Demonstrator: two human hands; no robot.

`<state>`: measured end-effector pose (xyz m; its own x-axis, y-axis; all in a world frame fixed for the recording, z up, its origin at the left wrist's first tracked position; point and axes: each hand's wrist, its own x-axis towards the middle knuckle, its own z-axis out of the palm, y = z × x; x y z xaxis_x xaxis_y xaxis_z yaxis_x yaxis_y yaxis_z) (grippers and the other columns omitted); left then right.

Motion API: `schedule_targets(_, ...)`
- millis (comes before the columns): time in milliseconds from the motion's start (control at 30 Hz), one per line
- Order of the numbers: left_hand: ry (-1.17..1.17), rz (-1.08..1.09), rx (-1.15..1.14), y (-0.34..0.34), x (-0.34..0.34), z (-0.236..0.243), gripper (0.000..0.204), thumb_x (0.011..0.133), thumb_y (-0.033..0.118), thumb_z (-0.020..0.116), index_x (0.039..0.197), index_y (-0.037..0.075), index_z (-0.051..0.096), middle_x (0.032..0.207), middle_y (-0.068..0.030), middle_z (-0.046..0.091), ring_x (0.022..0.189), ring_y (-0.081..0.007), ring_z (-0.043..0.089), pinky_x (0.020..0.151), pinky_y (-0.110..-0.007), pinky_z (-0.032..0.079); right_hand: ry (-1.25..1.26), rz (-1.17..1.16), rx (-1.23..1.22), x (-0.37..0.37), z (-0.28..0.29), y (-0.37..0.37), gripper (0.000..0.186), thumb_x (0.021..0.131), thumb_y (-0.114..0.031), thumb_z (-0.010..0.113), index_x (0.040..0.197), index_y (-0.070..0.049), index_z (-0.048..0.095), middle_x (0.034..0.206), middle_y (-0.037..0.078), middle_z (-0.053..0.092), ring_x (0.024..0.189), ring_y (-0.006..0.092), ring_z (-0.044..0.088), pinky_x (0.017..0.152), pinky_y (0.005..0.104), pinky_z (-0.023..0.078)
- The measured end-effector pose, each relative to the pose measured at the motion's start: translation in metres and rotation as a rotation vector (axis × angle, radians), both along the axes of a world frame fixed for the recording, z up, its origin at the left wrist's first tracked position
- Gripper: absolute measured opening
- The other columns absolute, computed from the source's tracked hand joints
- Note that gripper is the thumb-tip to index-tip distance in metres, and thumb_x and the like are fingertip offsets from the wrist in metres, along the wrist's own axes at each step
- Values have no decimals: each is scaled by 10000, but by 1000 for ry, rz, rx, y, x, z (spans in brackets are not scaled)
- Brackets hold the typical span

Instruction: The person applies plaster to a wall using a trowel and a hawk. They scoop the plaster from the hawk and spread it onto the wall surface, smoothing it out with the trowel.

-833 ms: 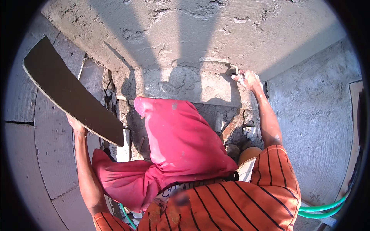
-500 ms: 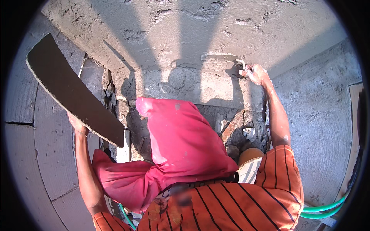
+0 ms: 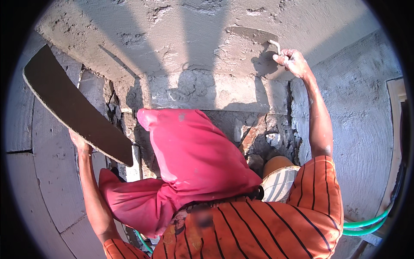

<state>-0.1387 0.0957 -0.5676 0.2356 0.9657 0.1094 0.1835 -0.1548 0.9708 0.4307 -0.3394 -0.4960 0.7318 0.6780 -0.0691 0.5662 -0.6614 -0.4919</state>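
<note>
right hand (image 3: 293, 61): raised against the plastered wall, fingers curled tight round the handle of a trowel, spattered with grey mortar.
trowel (image 3: 252, 34): its flat blade lies pressed on the wet plaster up and to the left of the right hand; the bent shank runs from the blade down into the fist, so the blade sits just beside the knuckles, touching the wall.
left hand (image 3: 79, 142): closed under the lower edge of a dark board, gripping it from beneath; the fingers are mostly hidden behind the board.
dark board (image 3: 73, 105): long and flat, tilted, running from the left hand up toward the upper left, well apart from the trowel and to the left of the pink hood.
plastered wall (image 3: 172, 39): rough grey wet coat across the top, with the person's shadow falling on it below the trowel.
bare masonry (image 3: 258, 134): uncoated stones and joints below the plaster edge, beneath the trowel and beside the right forearm.
pink hood (image 3: 194, 159): cloth over the person's head, in the middle, between the two arms and below the trowel.
orange striped shirt (image 3: 267, 220): at the lower edge, under the pink hood.
green hose (image 3: 366, 224): two curved lines at the lower right, far below the trowel.
</note>
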Motion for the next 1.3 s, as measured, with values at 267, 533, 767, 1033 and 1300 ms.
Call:
schedule_targets(267, 141, -52, 121, 0, -3, 2, 337, 949, 244, 474, 1184, 8, 524, 1036, -74, 608, 891, -170, 612, 749, -318, 529, 11, 84, 349, -83, -44, 1, 432, 820, -526, 650, 807, -98, 598, 602, -7, 496, 604, 93, 463, 565, 291, 394)
schedule_targets(533, 33, -82, 85, 13, -42, -13, 423, 943, 264, 509, 1282, 17, 455, 1144, -73, 572, 961, -188, 593, 795, -316, 522, 187, 80, -288, -134, -185, -4, 593, 873, -555, 491, 1177, -51, 564, 1142, 226, 601, 1091, 404, 547, 915, 488, 422)
schedule_targets(767, 184, -15, 191, -4, -51, -5, 373, 935, 256, 524, 1223, 19, 505, 1096, -81, 594, 917, -186, 607, 755, -323, 529, -49, 152, -539, -84, -214, -79, 417, 924, -440, 442, 1229, -158, 481, 1304, 190, 498, 1165, 365, 517, 916, 522, 429)
schedule_targets(1033, -56, -98, -47, -6, -32, -1, 350, 956, 280, 483, 1197, 28, 516, 1037, -67, 601, 873, -178, 607, 737, -330, 533, -109, 145, -382, -72, -267, 19, 347, 907, -374, 449, 1169, -164, 539, 1151, 156, 589, 1062, 334, 576, 869, 464, 473)
schedule_targets(1300, 22, -126, 153, -7, -28, -7, 357, 943, 299, 501, 1181, 33, 512, 1010, -62, 592, 831, -172, 597, 699, -299, 524, -87, 90, -204, -93, -278, 42, 369, 875, -395, 502, 1150, -152, 547, 1145, 164, 573, 1083, 332, 551, 898, 463, 448)
